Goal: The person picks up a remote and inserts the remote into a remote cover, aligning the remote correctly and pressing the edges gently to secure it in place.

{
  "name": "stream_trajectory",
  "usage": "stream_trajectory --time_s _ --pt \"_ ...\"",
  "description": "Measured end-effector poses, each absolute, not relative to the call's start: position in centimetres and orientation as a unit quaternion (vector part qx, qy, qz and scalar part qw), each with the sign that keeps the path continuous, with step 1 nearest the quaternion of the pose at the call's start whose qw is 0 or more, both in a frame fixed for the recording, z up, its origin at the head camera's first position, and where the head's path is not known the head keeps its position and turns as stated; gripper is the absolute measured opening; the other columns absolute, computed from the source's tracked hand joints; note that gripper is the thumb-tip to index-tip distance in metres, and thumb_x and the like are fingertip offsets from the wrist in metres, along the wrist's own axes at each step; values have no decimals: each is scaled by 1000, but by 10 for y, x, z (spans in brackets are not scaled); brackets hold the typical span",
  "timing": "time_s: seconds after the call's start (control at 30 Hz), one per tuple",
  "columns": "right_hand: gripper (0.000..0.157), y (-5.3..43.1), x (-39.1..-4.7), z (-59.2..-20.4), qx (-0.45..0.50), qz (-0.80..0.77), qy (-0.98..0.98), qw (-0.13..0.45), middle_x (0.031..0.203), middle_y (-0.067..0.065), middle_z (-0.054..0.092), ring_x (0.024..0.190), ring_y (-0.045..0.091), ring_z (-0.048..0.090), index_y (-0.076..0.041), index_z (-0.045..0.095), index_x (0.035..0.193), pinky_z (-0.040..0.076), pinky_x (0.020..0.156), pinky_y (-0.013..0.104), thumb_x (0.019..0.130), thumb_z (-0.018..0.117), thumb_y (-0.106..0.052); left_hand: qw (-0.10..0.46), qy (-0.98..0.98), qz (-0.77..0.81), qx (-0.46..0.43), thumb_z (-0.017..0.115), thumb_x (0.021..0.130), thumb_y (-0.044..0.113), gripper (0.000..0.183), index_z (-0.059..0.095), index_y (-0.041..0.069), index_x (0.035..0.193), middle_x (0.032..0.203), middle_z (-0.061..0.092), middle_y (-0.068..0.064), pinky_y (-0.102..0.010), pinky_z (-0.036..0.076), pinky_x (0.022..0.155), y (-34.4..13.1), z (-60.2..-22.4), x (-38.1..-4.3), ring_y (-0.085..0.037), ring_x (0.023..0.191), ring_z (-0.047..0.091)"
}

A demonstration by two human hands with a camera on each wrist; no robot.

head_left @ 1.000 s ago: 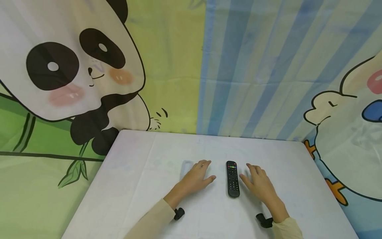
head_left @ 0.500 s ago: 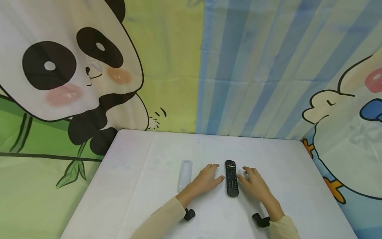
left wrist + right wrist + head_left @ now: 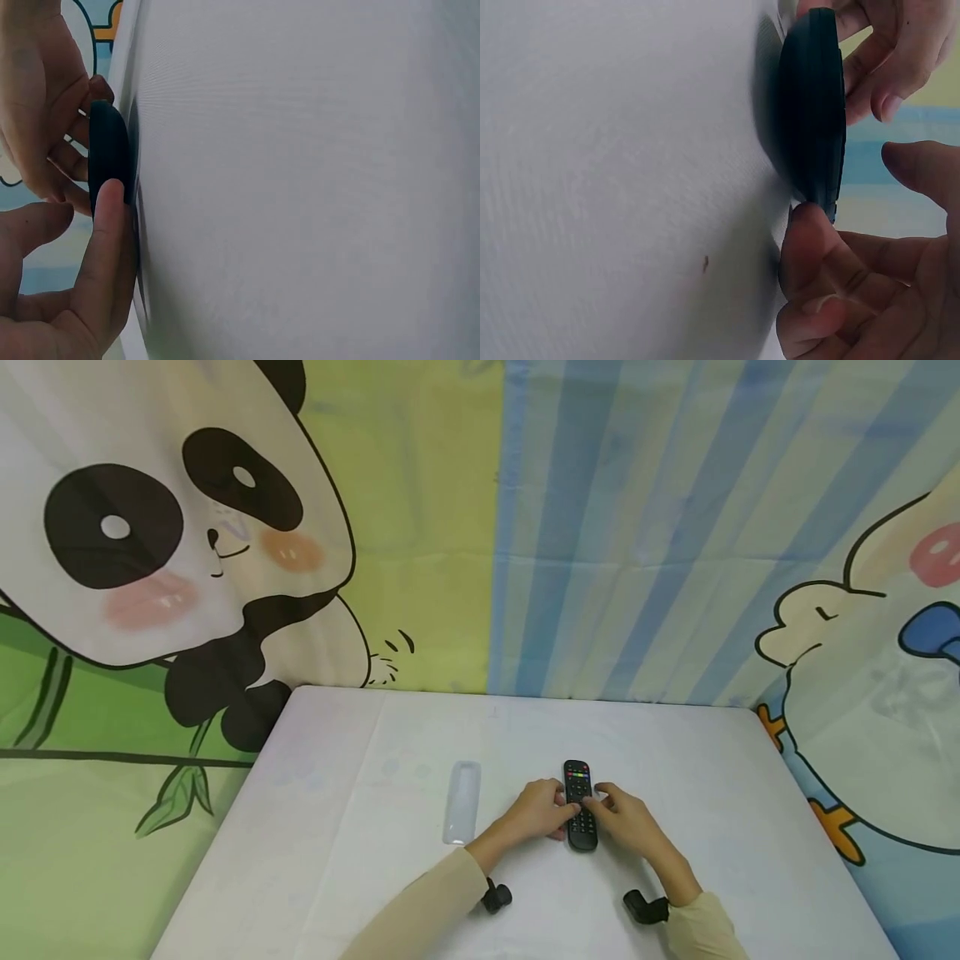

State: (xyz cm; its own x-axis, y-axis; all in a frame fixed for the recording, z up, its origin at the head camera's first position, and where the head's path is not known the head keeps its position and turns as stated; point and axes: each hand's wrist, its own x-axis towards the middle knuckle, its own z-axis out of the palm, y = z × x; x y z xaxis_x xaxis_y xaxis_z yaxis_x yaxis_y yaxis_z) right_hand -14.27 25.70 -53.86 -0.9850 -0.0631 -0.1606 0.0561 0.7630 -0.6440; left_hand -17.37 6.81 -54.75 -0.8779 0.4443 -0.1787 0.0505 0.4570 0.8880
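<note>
A black remote control [image 3: 578, 787] with coloured buttons near its far end lies face up on the white table. My left hand [image 3: 536, 810] is at its left edge, thumb over the button face. From the right, my right hand [image 3: 628, 820] reaches its other edge with the thumb above the keys. In the left wrist view, a left fingertip touches the side of the remote [image 3: 109, 142] while the thumb stands off its face. The right wrist view shows a right fingertip at the remote's [image 3: 810, 112] edge, that thumb also apart.
A clear, shallow plastic piece [image 3: 462, 802], long and rounded, lies on the table left of the remote. Black wrist cameras [image 3: 496, 896] sit at both sleeves. Behind the table [image 3: 360, 827] hangs a printed cloth [image 3: 420, 527] with a panda and stripes.
My left hand has moved right from beside the plastic piece, uncovering it, to the remote's left edge. My right hand has come slightly left to the other edge. The remote stays in place.
</note>
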Motion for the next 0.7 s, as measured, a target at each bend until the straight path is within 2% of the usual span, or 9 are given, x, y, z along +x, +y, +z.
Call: stream_trajectory --time_s 0.1,0.33,0.7 --pt "53 256 -142 -540 -3 -358 929 92 85 5 61 72 18 53 6 54 134 45 60 33 102 59 -36 211 812 526 138 72 94 12 48 53 -14 130 89 55 -2 -24 54 47 71 -549 -173 -11 51 65" --pt "47 253 -141 -544 -9 -377 923 80 79 3 58 66 16 51 7 54 131 43 57 30 102 61 -29 212 799 548 128 74 90 5 48 53 -12 129 91 56 -6 -26 55 48 71 -552 -172 -14 51 65" --pt "47 246 -139 -545 9 -428 900 82 85 5 60 56 18 61 4 52 135 48 50 29 101 62 -27 203 797 553 131 76 89 8 49 54 -9 129 97 61 -7 -27 55 49 60 -550 -172 -14 54 66"
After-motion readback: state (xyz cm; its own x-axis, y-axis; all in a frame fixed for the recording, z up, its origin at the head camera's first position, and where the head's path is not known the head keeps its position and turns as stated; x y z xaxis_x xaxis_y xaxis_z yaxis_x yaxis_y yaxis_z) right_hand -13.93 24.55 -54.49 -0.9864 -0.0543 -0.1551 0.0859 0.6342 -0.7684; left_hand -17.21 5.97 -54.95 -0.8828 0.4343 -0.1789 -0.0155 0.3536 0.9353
